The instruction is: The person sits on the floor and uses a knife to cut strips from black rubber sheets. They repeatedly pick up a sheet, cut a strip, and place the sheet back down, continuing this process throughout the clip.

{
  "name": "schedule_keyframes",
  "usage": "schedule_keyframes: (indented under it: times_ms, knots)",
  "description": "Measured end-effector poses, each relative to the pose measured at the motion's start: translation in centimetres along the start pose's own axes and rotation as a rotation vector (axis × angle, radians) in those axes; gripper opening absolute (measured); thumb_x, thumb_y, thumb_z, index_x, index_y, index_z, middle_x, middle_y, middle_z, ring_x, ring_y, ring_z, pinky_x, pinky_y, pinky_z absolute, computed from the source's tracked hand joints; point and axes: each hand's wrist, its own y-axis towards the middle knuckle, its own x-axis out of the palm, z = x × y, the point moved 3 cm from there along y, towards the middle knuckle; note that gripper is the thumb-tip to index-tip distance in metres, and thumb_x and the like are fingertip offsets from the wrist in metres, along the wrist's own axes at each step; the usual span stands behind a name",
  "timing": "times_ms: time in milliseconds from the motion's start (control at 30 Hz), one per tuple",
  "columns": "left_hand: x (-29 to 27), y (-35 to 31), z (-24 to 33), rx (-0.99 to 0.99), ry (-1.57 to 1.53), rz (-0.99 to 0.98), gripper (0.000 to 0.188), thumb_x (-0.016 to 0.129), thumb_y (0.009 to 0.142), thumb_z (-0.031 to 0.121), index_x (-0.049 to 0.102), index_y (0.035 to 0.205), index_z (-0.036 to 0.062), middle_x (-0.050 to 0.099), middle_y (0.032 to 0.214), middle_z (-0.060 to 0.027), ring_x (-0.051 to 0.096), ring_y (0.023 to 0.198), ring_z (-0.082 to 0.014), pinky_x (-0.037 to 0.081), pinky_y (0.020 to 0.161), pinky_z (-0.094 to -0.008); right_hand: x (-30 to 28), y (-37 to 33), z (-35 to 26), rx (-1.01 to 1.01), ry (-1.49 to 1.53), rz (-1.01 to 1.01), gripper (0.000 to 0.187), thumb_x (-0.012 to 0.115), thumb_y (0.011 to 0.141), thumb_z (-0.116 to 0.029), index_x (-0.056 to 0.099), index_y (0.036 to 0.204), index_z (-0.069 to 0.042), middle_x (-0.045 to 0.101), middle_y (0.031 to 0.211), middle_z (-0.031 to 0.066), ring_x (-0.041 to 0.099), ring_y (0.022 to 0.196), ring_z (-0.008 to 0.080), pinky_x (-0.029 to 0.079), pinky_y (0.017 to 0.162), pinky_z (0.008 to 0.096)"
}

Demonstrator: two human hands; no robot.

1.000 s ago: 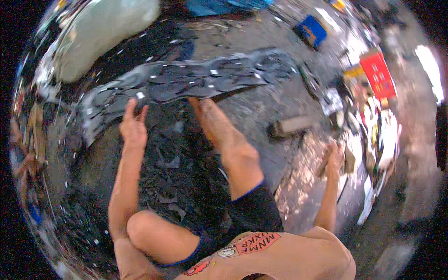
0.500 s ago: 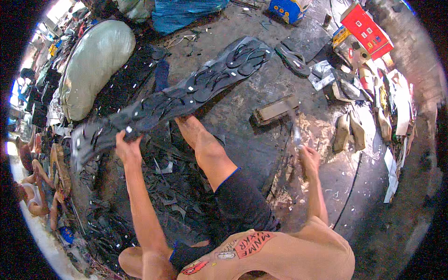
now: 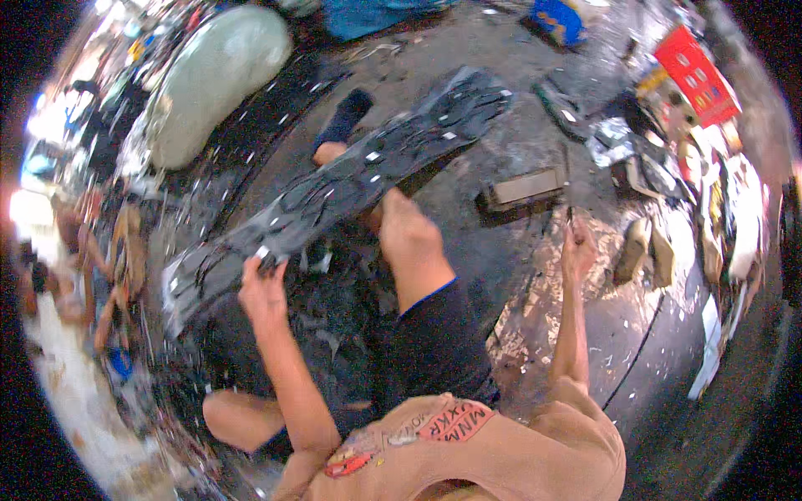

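Observation:
A long grey strip (image 3: 219, 265) covered with black flip-flops (image 3: 368, 159) and small white tags lies slantwise before me, across my bent leg. At its near edge, toward the left end, the fingers of my left hand (image 3: 264, 292) are closed on something dark, seemingly part of a flip-flop; blur hides the exact grip. Over on the right my right hand (image 3: 578, 249) is closed round a thin dark tool (image 3: 568, 179) that points away from me. Its kind is too blurred to tell. The tool's end is close beside a wooden block (image 3: 526, 190) on the floor.
Shoe lasts (image 3: 647, 252) stand right of my right hand. Beyond them are a red box (image 3: 696, 75) and a loose flip-flop (image 3: 561, 108). A pale stuffed sack (image 3: 219, 83) lies far left, with dark scraps beneath my left arm. Another person (image 3: 75, 267) sits at the left edge.
The whole view has shifted, moving the scene rightward. My right hand has moved forward, nearer the wooden block, with its tool. My left hand stays at the strip's near edge.

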Motion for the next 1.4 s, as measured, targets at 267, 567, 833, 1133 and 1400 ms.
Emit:
schedule_keyframes:
  times_ms: [267,567,833,1133,1400]
  knots:
    - [0.7,-1.8,-2.2,-0.090,-0.212,0.151,0.042,0.072,0.097,0.023,0.058,0.123,-0.0063,0.064,0.120,-0.0170,0.068,0.104,-0.0341,0.064,0.090,-0.0515,2.2,-8.7,-1.5,-0.417,-0.227,-0.337,0.049,0.067,0.094,-0.010,0.062,0.143,-0.012,0.060,0.118,0.0220,0.059,0.109,0.0400,0.049,0.096,0.0497]
    - [-1.9,-3.2,-2.2,-0.271,0.029,0.206,0.037,0.080,0.089,0.041,0.066,0.088,0.0071,0.057,0.069,0.0005,0.046,0.053,-0.0073,0.037,0.047,-0.0245,-3.6,-17.3,-32.9,0.153,0.568,-1.014,0.021,0.059,0.105,-0.019,0.065,0.115,-0.002,0.061,0.086,0.0029,0.060,0.075,0.0147,0.050,0.068,0.0330]
    - [-1.9,-4.3,-3.5,-0.407,-0.084,0.183,0.027,0.077,0.093,0.032,0.060,0.103,0.0134,0.056,0.074,-0.0005,0.040,0.046,-0.0053,0.032,0.042,-0.0221,3.0,-28.3,-33.5,-0.090,0.312,-1.386,0.034,0.056,0.107,-0.031,0.056,0.101,0.002,0.055,0.076,0.0173,0.049,0.070,0.0271,0.045,0.064,0.0405]
    - [-1.7,-5.4,-3.6,-0.445,-0.176,0.131,0.029,0.077,0.093,0.031,0.060,0.094,0.0080,0.050,0.066,0.0015,0.035,0.045,-0.0053,0.028,0.042,-0.0228,10.0,-29.2,-34.2,-0.241,0.253,-1.273,0.036,0.058,0.107,-0.029,0.059,0.101,0.006,0.065,0.083,0.0289,0.062,0.071,0.0439,0.048,0.067,0.0465]
    - [-1.2,-8.7,-0.7,-0.425,-0.158,0.213,0.027,0.076,0.094,0.032,0.060,0.103,0.0121,0.049,0.066,0.0023,0.037,0.045,-0.0051,0.028,0.039,-0.0215,25.2,-31.3,-34.8,-1.002,0.517,-0.547,0.032,0.065,0.102,-0.034,0.072,0.108,-0.004,0.074,0.092,0.0131,0.069,0.080,0.0346,0.051,0.072,0.0455]
